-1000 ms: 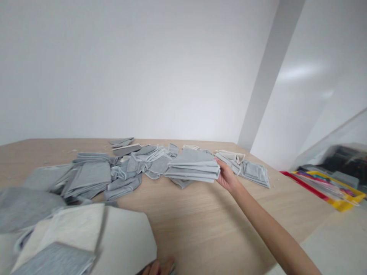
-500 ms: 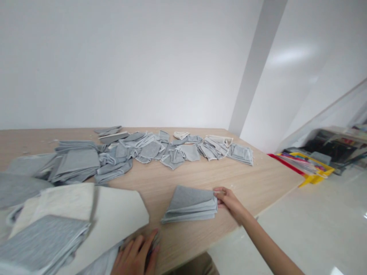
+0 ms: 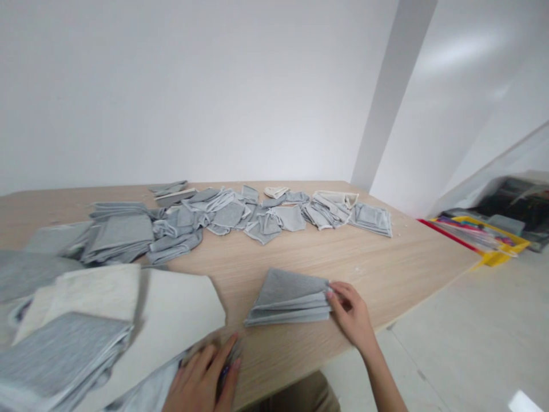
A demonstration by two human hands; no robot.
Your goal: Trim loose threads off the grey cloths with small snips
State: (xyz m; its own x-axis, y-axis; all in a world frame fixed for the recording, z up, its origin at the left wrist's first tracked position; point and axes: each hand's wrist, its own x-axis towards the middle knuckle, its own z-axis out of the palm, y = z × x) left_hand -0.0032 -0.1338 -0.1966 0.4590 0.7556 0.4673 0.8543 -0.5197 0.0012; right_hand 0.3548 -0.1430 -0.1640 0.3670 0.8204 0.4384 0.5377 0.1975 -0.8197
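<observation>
A small stack of folded grey fabric pieces lies on the wooden table in front of me, its layers fanned toward the near side. At its right end, my right hand pinches the edge between thumb and fingers. My left hand rests at the table's near edge, fingers curled around a small dark object with a bit of blue, mostly hidden. Beside that hand are a cream sheet and a light grey cloth. Another folded grey stack sits on the cream pieces at the left.
Loose grey and cream fabric pieces spread in a row along the back of the table. Folded grey cloths pile up at the left. Past the right edge stands a yellow and red bin with colourful contents.
My right hand has turned at the stack's right corner, with its thumb now on the near side. The left hand has hardly moved. The view has shifted slightly.
</observation>
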